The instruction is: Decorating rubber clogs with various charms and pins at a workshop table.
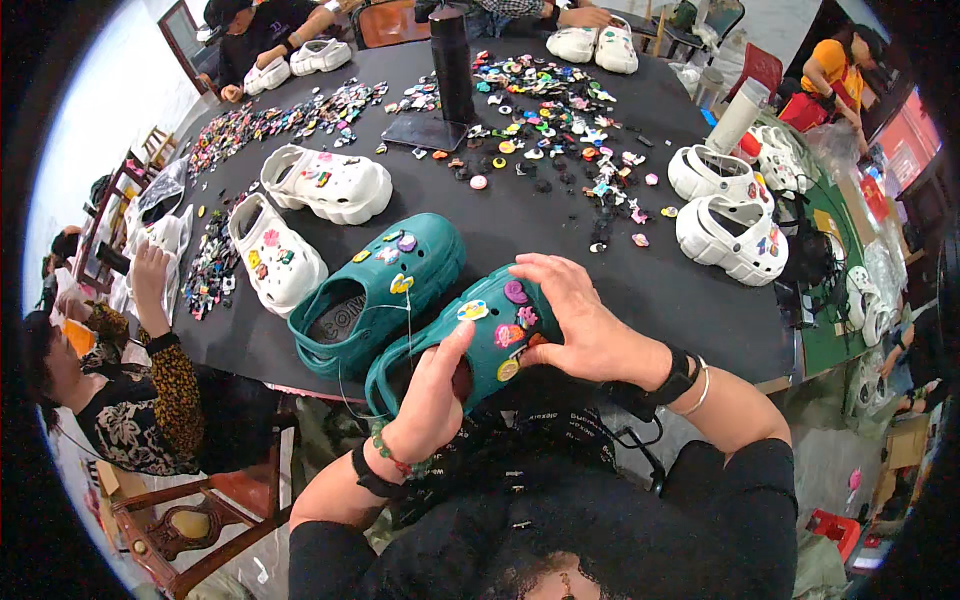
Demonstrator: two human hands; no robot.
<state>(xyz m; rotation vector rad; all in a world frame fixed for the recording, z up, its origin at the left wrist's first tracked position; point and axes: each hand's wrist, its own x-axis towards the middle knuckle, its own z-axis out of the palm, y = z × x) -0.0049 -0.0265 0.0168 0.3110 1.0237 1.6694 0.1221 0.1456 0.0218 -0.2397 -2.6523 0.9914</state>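
A green clog [487,345] is between my hands at the table's near edge, its upper dotted with colourful shoe charms. My left hand [437,392] grips it at the foot opening, with the thumb on the upper and the other fingers hidden inside. Over the toe curve the fingers of my right hand [580,322], its thumb pressed to the side by a yellow round charm [508,370]. The matching green clog [425,250], also bearing charms, rests just left on the black table. A thin pale cord [408,312] hangs between the two clogs.
White clogs with charms stand to the left [275,255] and right [735,240]. Piles of loose charms [560,120] spread across the far side, around a black post [452,70]. Other people sit around the table, one close on my left [130,390]. A wooden chair [200,520] stands there too.
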